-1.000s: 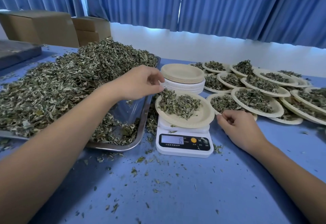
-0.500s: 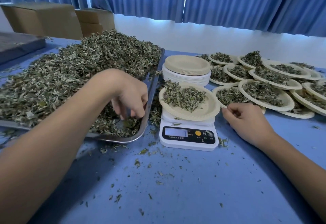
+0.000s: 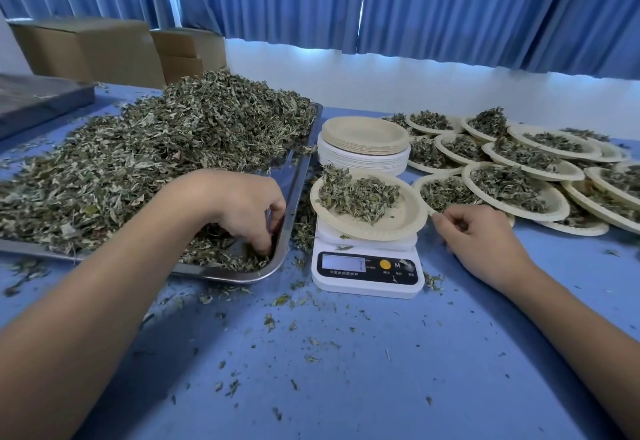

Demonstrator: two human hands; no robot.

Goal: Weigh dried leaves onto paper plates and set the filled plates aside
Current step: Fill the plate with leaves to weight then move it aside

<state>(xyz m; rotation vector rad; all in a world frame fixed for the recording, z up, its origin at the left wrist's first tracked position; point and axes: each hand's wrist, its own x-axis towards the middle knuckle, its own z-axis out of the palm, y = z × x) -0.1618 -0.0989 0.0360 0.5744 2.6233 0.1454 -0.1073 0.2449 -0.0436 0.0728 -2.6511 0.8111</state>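
Bare table (image 3: 346,370) lies open nearest. Left grip (image 3: 246,211) clenches dried leaves (image 3: 214,256) in the near right corner of the tray (image 3: 242,278). Right grip (image 3: 485,235), loosely curled and holding nothing, rests just beside the rim of 1 leaf-laden plate (image 3: 405,217) on the scale (image 3: 367,273). Beyond, filled plates (image 3: 519,193) crowd the right.

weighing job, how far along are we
Done: many filled plates set aside right of the scale. In hand: a plate on the scale holds leaves; the left hand digs in the tray corner for more, the right hand rests beside the plate. Left: a big leaf heap and a stack of empty plates.
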